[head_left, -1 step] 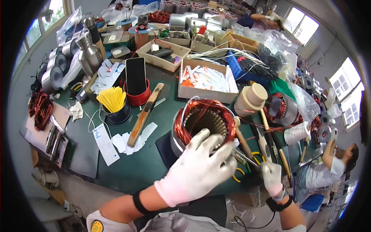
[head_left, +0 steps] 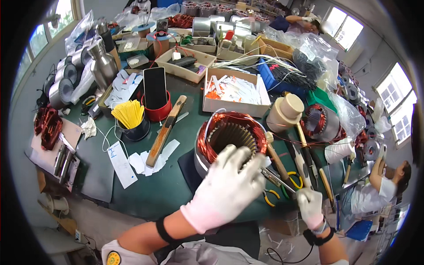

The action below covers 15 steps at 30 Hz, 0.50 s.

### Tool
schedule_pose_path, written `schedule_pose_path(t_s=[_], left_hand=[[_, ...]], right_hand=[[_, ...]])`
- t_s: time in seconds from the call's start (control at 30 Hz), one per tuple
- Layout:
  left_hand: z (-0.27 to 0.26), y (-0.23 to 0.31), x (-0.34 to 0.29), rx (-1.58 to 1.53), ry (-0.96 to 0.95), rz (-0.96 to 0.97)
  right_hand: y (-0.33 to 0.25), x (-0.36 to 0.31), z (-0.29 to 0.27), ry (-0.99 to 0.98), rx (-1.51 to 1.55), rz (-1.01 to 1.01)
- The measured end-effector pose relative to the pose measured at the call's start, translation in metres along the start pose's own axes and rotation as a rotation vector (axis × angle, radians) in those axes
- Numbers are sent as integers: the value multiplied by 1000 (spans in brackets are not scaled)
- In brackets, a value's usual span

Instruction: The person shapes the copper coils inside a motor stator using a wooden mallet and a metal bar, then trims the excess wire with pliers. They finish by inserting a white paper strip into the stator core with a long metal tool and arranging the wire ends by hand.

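Note:
A motor stator (head_left: 206,145) with red-brown copper windings and a slotted metal bore stands at the near middle of the bench. My left hand (head_left: 224,191), in a white glove, lies over its near rim, fingers somewhat apart and fingertips at the bore's edge. Low on the right, my gloved right hand (head_left: 310,205) is closed around a slim metal rod (head_left: 283,182). The rod points up and left toward the stator's right side. My left fingers hide part of the near windings, and the rod's far end is hard to make out.
Yellow-handled pliers (head_left: 271,198) and several wooden-handled tools (head_left: 326,183) lie right of the stator. Left of it are a wooden stick (head_left: 164,134), yellow strips (head_left: 128,115) in a black cup and a phone (head_left: 155,88) in a red holder. A box (head_left: 236,109) of paper strips stands behind.
My left hand has shifted slightly right over the stator's rim, its fingers a little closer together. My right hand and the rod have moved slightly left.

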<state>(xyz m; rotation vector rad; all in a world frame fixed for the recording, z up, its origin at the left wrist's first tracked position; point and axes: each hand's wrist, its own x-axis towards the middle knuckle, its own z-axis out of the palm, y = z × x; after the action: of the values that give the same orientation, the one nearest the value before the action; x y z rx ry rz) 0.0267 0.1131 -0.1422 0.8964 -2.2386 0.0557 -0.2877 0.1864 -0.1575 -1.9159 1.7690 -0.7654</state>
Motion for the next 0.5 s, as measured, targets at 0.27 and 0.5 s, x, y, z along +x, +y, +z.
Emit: schedule_pose_path(t_s=[0.27,0.5], left_hand=[[-3,-16,-11,-102,29,55],[11,39,15,167,61,-82]], right_hand=[[-29,-76,-47,128,-111,81],[-9,-77,-61,202,-174,-25]])
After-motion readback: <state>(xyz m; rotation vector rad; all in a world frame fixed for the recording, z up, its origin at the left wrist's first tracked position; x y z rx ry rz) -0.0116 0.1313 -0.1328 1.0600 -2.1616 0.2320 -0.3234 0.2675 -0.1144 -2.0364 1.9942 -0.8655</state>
